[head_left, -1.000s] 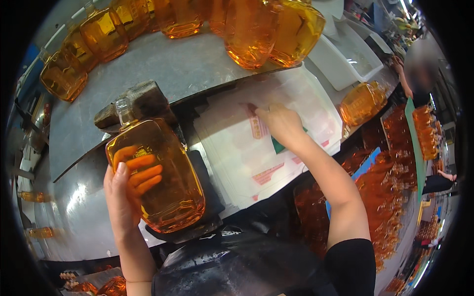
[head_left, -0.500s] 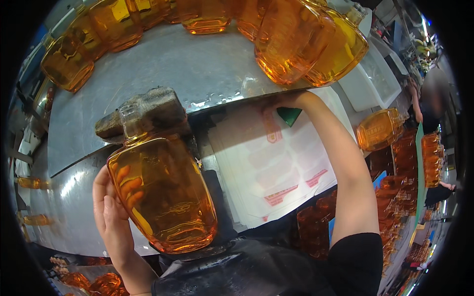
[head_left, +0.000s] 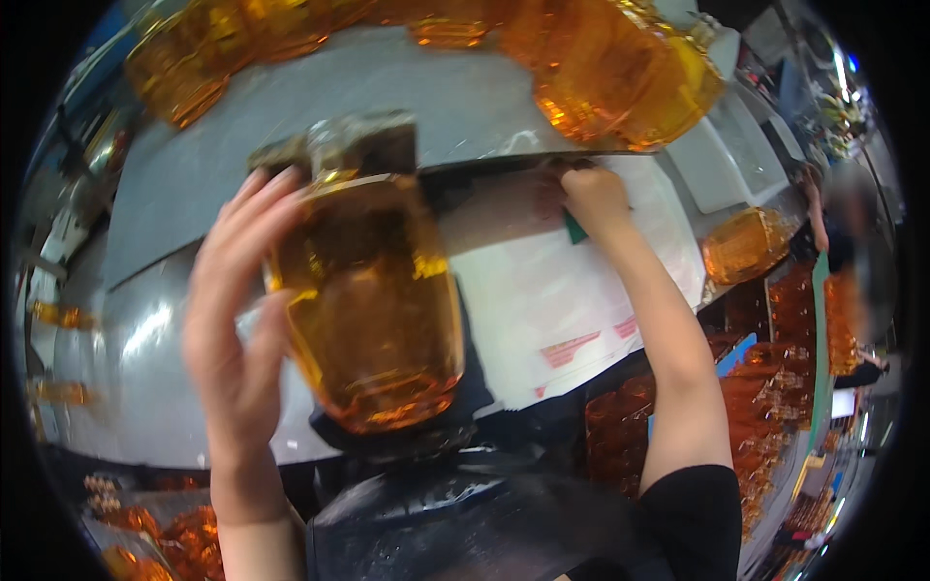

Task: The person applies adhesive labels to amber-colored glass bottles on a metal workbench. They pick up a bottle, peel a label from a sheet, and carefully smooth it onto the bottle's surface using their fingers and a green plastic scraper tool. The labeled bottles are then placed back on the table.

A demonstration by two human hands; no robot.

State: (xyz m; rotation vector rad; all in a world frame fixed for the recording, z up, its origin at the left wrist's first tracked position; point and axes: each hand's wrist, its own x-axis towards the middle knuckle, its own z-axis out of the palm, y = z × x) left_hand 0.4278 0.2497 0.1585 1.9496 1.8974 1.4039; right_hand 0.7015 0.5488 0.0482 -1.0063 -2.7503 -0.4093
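A large amber glass bottle (head_left: 373, 290) lies tilted with its neck on a grey-brown block (head_left: 385, 145) and its base near my dark apron (head_left: 455, 513). My left hand (head_left: 237, 310), blurred, is at the bottle's left side; its fingers are stretched out toward the shoulder, and whether they touch the glass is unclear. My right hand (head_left: 593, 198) has curled fingers over the far part of a stack of white sheets (head_left: 528, 310) with pink-red prints. A green flat piece (head_left: 573, 229) pokes out beside that hand. What those fingers pinch is hidden.
A raised metal plate (head_left: 455, 107) carries several amber bottles (head_left: 601, 77) along its far side. White plastic bins (head_left: 722, 160) stand at the right, an amber bottle (head_left: 746, 244) lies before them, and many more bottles stand below. Another person's arm (head_left: 817, 208) shows at the far right.
My left hand has moved from the bottle's side up toward its shoulder, fingers stretching out. My right hand has come out from under the plate's edge onto the sheets. The whole view has shifted.
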